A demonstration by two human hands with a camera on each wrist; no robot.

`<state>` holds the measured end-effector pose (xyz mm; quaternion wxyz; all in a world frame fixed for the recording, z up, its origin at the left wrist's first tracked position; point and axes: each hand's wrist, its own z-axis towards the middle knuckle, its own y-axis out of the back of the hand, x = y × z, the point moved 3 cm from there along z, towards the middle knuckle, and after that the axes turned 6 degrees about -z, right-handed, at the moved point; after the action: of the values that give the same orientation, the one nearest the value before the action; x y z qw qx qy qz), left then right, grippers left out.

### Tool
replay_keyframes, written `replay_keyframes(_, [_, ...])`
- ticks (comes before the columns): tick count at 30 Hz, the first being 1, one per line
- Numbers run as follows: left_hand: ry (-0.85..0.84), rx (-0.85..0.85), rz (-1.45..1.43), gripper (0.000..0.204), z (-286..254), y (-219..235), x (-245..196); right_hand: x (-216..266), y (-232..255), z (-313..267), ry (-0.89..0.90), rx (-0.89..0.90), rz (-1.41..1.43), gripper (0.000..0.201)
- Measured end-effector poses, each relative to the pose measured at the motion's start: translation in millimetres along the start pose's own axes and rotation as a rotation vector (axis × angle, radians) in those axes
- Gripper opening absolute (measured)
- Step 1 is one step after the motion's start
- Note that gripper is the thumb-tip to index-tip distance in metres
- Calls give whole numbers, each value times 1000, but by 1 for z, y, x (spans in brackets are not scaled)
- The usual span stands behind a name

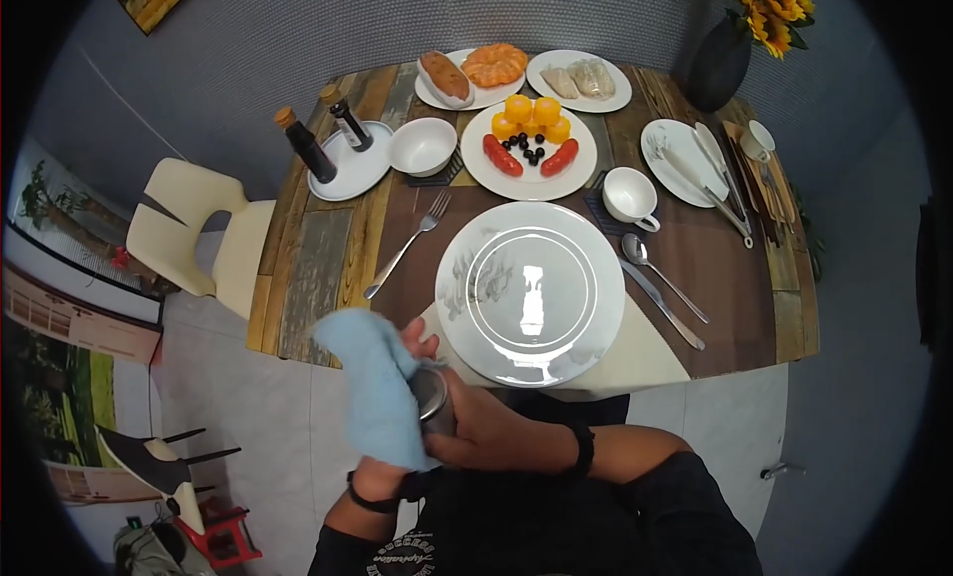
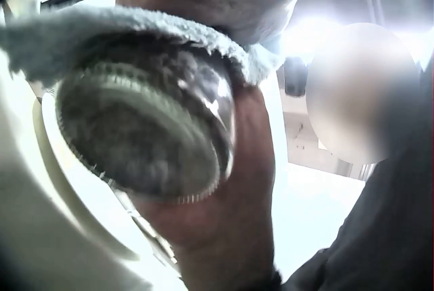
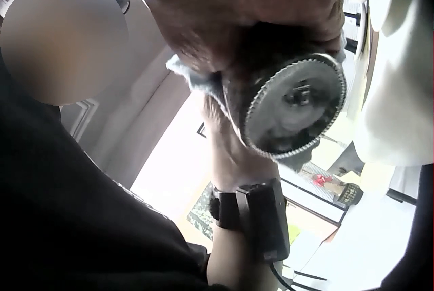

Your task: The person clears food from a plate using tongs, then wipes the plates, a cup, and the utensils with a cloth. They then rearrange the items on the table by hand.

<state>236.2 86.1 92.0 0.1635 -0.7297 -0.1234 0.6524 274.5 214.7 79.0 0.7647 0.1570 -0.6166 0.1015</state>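
Note:
A clear glass (image 1: pixel 433 392) with a thick ribbed base stands off the table's front edge, gripped by my right hand (image 1: pixel 491 427). My left hand (image 1: pixel 422 343) holds a light blue cloth (image 1: pixel 372 387) against the glass, which hides most of that hand. In the left wrist view the round base of the glass (image 2: pixel 135 135) faces the camera, the cloth (image 2: pixel 156 23) lies along its upper side and my right hand (image 2: pixel 230 203) wraps its lower side. The right wrist view shows the glass base (image 3: pixel 295 108) below my right hand (image 3: pixel 258 6), with my left hand (image 3: pixel 234 152) behind.
A large plate (image 1: pixel 531 293) lies between a fork (image 1: pixel 407 245) and a knife (image 1: pixel 663 303) with a spoon (image 1: pixel 667 278). Behind are a food plate (image 1: pixel 526 184), a bowl (image 1: pixel 423 147), a cup (image 1: pixel 629 195), bottles (image 1: pixel 306 147) and a vase (image 1: pixel 720 65). A chair (image 1: pixel 199 223) stands left.

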Motion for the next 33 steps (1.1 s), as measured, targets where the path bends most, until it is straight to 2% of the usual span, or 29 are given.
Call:
replay_keyframes(1, [284, -100, -41, 53, 0, -4, -7, 0, -1, -1, -39, 53, -78, 63])
replay_keyframes(3, [278, -23, -22, 49, -2, 3, -19, -2, 1, -3, -95, 90, -162, 57])
replay_keyframes(5, [-179, 804, 1043, 53, -5, 9, -33, -8, -4, -6, -117, 328, -449, 43])
replay_keyframes(6, [-223, 824, 926, 58, -13, 4, -32, -14, -10, -13, 2, 308, -461, 34])
replay_keyframes(7, [-223, 837, 918, 58, -17, 8, -28, -28, -18, -19, -8, 299, -466, 34])
replay_keyframes(9, [-238, 933, 1024, 51, -27, 20, -18, -40, -26, -26, 277, 70, -431, 30])
replay_keyframes(11, [-277, 890, 1030, 47, -34, 15, -20, -28, -13, -24, 236, 87, -424, 31])
replay_keyframes(13, [-402, 771, 1259, 43, -38, -11, -30, -15, 0, -21, 198, 107, -410, 36])
replay_keyframes(14, [-402, 771, 1259, 43, -40, -17, -26, -12, 5, -18, 106, 144, -434, 44])
replay_keyframes(15, [-227, 519, 992, 49, -38, -17, -24, -10, 9, -15, 15, 182, -457, 53])
replay_keyframes(16, [-58, 271, 718, 55, -36, -15, -19, -2, 12, -12, 15, 184, -456, 53])
replay_keyframes(17, [-58, 271, 718, 55, -37, -18, -13, 5, 14, -10, -33, 190, -360, 60])
replay_keyframes(19, [1, -146, 55, 57, -36, -10, 2, 7, 11, -11, -83, 196, -265, 68])
replay_keyframes(20, [1, -151, 55, 57, -35, -10, 8, 8, 7, -13, -18, 83, -156, 67])
replay_keyframes(21, [-22, -35, 14, 58, -35, -12, 13, 9, 4, -14, 46, -24, -43, 66])
replay_keyframes(22, [-47, 76, -25, 59, -35, -13, 18, 11, 9, -12, 129, -77, -64, 69])
replay_keyframes(23, [-75, 187, -62, 61, -35, -15, 25, 8, 11, -11, 133, -61, -54, 69])
replay_keyframes(24, [-156, 126, -32, 67, -35, -19, 40, 5, 15, -11, 138, -190, -19, 70])
replay_keyframes(25, [26, 278, 332, 69, -27, -18, 33, 3, 21, -11, 145, -318, 14, 72])
replay_keyframes(26, [17, 264, 336, 69, -22, -18, 31, 11, 26, -11, 126, -409, 56, 72])
replay_keyframes(27, [-91, 351, 518, 68, -18, -22, 29, 9, 26, -11, 132, -401, 61, 72])
replay_keyframes(29, [-298, 533, 877, 66, -14, -32, 33, -1, 31, -17, 66, -576, -35, 68])
replay_keyframes(30, [-401, 628, 1052, 65, -15, -37, 36, -4, 30, -20, 45, -589, -52, 64])
replay_keyframes(31, [-399, 633, 1049, 65, -15, -38, 37, -5, 30, -20, 41, -593, -54, 64])
replay_keyframes(33, [-216, 486, 607, 53, -11, -36, 38, -6, 28, -19, -8, -513, 37, 62])
